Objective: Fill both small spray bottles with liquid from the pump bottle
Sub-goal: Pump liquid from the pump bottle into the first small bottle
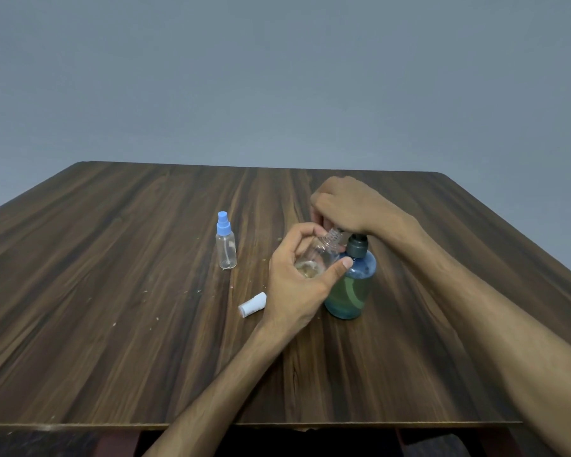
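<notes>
Wood table: left hand grips uncapped clear bottle; right hand clenches pump.

A plain indoor room, kind unclear; a dark wood-grain table stands before a bare grey-blue wall.

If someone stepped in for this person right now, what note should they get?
Left hand grips an uncapped small spray bottle, tilted, its neck under the right hand.
Right hand rests atop the pump bottle, which stands on the table.
White cap lies on the table.
Done: a little liquid in the held bottle.
Left: finish it, recap; blue-capped bottle looks empty, still capped.
</notes>
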`<control>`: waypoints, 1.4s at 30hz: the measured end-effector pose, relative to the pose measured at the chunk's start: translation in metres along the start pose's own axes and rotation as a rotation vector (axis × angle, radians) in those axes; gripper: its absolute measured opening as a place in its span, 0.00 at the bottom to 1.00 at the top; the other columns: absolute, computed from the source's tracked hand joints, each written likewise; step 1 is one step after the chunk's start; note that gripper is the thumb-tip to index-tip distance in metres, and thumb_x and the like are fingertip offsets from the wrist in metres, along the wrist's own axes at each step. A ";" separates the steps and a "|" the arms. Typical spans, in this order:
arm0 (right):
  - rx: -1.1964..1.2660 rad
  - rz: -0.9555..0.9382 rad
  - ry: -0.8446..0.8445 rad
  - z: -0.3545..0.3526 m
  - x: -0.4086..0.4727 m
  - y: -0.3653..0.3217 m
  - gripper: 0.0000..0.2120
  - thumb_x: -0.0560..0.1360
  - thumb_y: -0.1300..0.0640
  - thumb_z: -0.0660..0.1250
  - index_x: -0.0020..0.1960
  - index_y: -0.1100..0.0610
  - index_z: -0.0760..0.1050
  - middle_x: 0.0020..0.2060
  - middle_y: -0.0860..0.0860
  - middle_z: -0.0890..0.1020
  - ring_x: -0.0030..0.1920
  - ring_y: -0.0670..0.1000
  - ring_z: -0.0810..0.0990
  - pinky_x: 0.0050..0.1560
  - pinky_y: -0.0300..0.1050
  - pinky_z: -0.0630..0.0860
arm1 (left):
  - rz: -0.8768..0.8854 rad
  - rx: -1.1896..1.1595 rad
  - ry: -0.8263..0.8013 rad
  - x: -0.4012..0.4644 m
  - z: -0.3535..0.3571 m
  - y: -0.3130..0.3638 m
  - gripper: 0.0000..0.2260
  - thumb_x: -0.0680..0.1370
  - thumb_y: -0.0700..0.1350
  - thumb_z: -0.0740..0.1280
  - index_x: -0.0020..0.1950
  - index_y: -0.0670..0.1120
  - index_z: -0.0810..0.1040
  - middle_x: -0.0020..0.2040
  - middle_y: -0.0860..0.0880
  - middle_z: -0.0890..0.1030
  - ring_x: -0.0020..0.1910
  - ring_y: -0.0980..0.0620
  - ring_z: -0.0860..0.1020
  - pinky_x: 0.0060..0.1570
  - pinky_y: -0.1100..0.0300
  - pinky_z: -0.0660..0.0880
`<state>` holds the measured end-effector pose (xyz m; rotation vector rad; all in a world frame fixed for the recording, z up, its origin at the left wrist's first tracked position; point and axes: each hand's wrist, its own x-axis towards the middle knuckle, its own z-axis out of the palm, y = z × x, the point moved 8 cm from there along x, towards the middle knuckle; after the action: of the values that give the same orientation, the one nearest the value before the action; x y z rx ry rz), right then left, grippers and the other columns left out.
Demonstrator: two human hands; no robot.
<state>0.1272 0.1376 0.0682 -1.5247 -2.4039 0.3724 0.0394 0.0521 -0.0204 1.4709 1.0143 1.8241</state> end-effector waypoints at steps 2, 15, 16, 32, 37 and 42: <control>-0.029 -0.008 -0.004 0.005 0.000 -0.001 0.20 0.67 0.47 0.55 0.39 0.56 0.83 0.37 0.51 0.86 0.43 0.57 0.84 0.43 0.51 0.78 | 0.004 0.012 -0.004 0.000 -0.001 0.001 0.20 0.72 0.35 0.83 0.58 0.39 0.78 0.50 0.46 0.88 0.50 0.46 0.88 0.53 0.51 0.85; 0.042 0.010 0.043 -0.005 0.000 0.001 0.17 0.71 0.51 0.58 0.34 0.53 0.83 0.34 0.49 0.86 0.41 0.55 0.84 0.45 0.52 0.78 | -0.006 -0.012 -0.010 -0.001 0.000 0.000 0.19 0.72 0.38 0.82 0.58 0.41 0.78 0.50 0.44 0.89 0.52 0.44 0.89 0.56 0.44 0.85; 0.036 0.014 0.020 -0.001 -0.001 0.000 0.17 0.71 0.50 0.58 0.35 0.54 0.83 0.35 0.50 0.86 0.42 0.56 0.84 0.45 0.53 0.79 | -0.009 -0.011 -0.015 -0.001 0.001 0.000 0.19 0.72 0.37 0.82 0.58 0.41 0.78 0.50 0.44 0.88 0.51 0.44 0.88 0.55 0.45 0.85; 0.038 0.008 0.019 -0.002 -0.002 -0.001 0.18 0.71 0.49 0.56 0.34 0.54 0.83 0.34 0.50 0.86 0.40 0.56 0.84 0.47 0.54 0.81 | -0.001 0.003 -0.015 0.000 0.000 -0.001 0.20 0.73 0.36 0.82 0.59 0.41 0.78 0.52 0.43 0.88 0.53 0.45 0.88 0.56 0.46 0.85; 0.054 0.009 0.020 -0.003 -0.004 -0.001 0.19 0.75 0.50 0.57 0.35 0.54 0.83 0.33 0.49 0.87 0.40 0.56 0.84 0.45 0.53 0.80 | -0.001 0.002 -0.023 -0.002 0.000 -0.001 0.19 0.73 0.36 0.82 0.59 0.40 0.78 0.51 0.44 0.88 0.52 0.44 0.88 0.57 0.45 0.85; 0.017 0.012 -0.031 0.004 -0.005 -0.005 0.22 0.69 0.45 0.54 0.38 0.56 0.84 0.37 0.51 0.87 0.42 0.57 0.85 0.50 0.58 0.82 | 0.001 0.014 -0.023 -0.001 0.000 -0.001 0.20 0.73 0.37 0.83 0.59 0.40 0.78 0.51 0.44 0.88 0.53 0.45 0.88 0.57 0.44 0.85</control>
<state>0.1240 0.1309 0.0656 -1.5378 -2.4102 0.4205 0.0395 0.0514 -0.0218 1.4977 1.0178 1.8001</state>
